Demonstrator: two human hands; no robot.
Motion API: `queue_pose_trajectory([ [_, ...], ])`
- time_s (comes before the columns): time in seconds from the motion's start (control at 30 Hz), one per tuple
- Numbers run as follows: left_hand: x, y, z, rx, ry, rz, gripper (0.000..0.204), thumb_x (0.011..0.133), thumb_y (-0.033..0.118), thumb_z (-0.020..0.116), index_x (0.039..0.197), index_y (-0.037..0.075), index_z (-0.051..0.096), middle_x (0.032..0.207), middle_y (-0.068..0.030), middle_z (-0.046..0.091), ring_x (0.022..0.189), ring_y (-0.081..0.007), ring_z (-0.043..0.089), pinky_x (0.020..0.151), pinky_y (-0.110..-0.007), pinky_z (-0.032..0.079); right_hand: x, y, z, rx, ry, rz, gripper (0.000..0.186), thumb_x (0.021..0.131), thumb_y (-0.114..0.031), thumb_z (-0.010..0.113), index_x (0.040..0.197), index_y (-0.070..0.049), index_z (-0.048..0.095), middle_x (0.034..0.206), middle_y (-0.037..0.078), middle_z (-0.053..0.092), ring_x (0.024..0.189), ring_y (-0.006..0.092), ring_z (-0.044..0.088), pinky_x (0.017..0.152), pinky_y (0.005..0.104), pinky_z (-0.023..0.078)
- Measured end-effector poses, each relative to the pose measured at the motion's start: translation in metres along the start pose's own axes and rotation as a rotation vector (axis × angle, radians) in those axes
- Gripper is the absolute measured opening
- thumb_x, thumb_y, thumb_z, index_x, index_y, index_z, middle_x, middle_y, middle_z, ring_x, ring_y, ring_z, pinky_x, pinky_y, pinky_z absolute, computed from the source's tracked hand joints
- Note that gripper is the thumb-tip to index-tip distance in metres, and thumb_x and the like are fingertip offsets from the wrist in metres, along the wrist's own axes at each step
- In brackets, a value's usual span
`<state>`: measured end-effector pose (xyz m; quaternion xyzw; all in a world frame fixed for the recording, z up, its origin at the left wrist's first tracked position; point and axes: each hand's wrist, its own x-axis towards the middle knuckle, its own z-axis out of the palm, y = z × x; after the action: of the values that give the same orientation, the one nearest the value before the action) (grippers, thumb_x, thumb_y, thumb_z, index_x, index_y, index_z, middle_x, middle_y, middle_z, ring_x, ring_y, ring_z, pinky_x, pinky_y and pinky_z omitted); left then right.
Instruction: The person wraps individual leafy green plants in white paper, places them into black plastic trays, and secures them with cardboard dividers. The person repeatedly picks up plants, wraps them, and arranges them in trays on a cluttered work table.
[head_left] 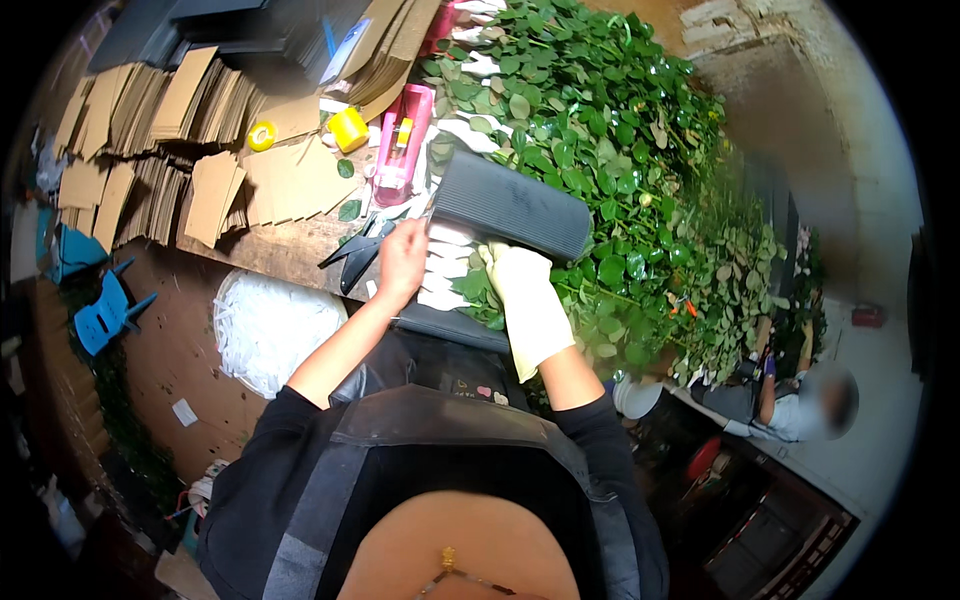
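Note:
A dark grey ribbed sheet (512, 203), curved like a roll, lies over leafy green stems on the bench in front of me. My left hand (403, 262) is bare and closed at the sheet's left edge, seeming to pinch it. In a pale yellow glove, my right hand (522, 290) sits just below the sheet's near edge. Its fingers are curled down among leaves, and what they grip is hidden. White-wrapped bundle ends (446, 268) show between my hands. Beside my left hand lies a black plier-like tool (360, 255).
A pink tape dispenser (395, 170) and a yellow tape roll (348, 129) are on the wooden bench (270, 240). Cardboard pieces (290, 180) are stacked left. Foliage (640, 180) is heaped right. A bin of white strips (275, 325) and a blue stool (103, 312) stand left. A person (785, 405) works far right.

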<state>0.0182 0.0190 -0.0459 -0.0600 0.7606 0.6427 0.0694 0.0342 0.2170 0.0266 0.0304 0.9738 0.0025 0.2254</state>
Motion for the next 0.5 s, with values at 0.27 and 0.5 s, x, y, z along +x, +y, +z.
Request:
queue_pose_trajectory([
  [0.27, 0.014, -0.007, -0.056, 0.081, -0.213, -0.072, 0.027, 0.095, 0.026, 0.073, 0.088, 0.008, 0.055, 0.075, -0.0067, 0.066, 0.069, -0.0108, 0.060, 0.063, -0.030, 0.048, -0.015, -0.011, -0.043, 0.099, -0.199, -0.071, 0.043, 0.103, -0.041, 0.052, 0.127, -0.008, 0.066, 0.114, 0.019, 0.073, 0.108, 0.0328, 0.071, 0.089, 0.0529, 0.054],
  [0.5, 0.006, 0.003, -0.023, 0.260, -0.249, -0.030, 0.028, 0.101, 0.032, 0.065, 0.094, 0.005, 0.065, 0.075, -0.0106, 0.064, 0.075, -0.0150, 0.058, 0.071, -0.035, 0.049, 0.001, -0.011, -0.001, 0.068, -0.042, -0.039, 0.037, 0.096, -0.041, 0.060, 0.113, -0.011, 0.072, 0.098, 0.015, 0.076, 0.095, 0.0328, 0.074, 0.080, 0.0512, 0.055],
])
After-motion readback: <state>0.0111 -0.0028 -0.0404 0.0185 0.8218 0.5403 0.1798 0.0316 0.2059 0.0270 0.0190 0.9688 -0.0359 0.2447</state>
